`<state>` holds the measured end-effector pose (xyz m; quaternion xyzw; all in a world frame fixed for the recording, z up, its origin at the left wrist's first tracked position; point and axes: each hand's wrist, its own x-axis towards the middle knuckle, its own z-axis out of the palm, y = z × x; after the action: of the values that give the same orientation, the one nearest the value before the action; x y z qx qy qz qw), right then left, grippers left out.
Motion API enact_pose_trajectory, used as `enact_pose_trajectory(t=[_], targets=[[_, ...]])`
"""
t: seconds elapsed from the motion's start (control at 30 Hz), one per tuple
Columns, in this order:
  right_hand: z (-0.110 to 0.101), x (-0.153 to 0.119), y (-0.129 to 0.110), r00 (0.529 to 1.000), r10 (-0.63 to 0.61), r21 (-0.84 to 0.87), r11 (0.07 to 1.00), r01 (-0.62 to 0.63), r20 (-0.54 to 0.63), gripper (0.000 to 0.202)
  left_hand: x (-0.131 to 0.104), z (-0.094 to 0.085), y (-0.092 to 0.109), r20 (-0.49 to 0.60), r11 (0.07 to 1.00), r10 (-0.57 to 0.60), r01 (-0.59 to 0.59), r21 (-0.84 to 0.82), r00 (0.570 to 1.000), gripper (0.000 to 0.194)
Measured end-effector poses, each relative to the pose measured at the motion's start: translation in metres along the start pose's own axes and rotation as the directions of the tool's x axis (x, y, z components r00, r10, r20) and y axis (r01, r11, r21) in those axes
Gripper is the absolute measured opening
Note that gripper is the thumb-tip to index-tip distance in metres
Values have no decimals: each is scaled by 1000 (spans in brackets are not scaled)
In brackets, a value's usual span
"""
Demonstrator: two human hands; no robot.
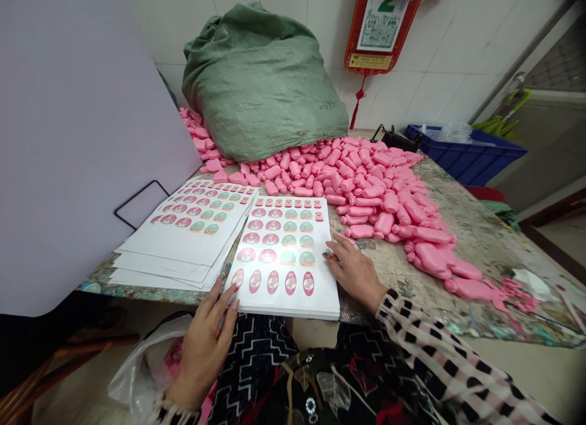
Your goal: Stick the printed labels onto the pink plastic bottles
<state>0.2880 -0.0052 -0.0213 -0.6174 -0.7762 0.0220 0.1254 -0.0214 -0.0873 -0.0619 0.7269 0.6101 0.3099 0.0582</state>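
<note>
A stack of white sticker sheets (279, 290) lies squarely in front of me, printed with pink and green labels. My left hand (208, 336) rests at its lower left corner, fingers stretched out and touching the edge. At the right edge of the stack is my right hand (357, 271), its fingers curled together around a small thin thing (328, 256) with a dark tip, too small to name. To the left lies a second, looser pile of similar sheets (169, 254), its layers fanned out.
Many pink bottle-shaped pieces (361, 187) are heaped behind and right of the sheets. A green sack (260, 77) sits on the heap against the wall. A pale panel (91, 138) borders the left; a blue crate (471, 156) stands back right, beyond the worn table (458, 211).
</note>
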Motion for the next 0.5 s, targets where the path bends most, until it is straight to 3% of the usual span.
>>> enact_pose_trajectory(t=[0.13,0.3,0.5], targets=[[-9,13,33,997,76,-107,991,-76,-4,37,2,-4,17,-35,976,201,-197,91,979,41],[-12,35,64,978,174,-276,951,-137,116,38,6,2,50,48,886,448,-450,110,893,41],[-11,42,73,981,131,-266,960,-90,142,38,15,15,82,133,830,537,-550,92,833,34]])
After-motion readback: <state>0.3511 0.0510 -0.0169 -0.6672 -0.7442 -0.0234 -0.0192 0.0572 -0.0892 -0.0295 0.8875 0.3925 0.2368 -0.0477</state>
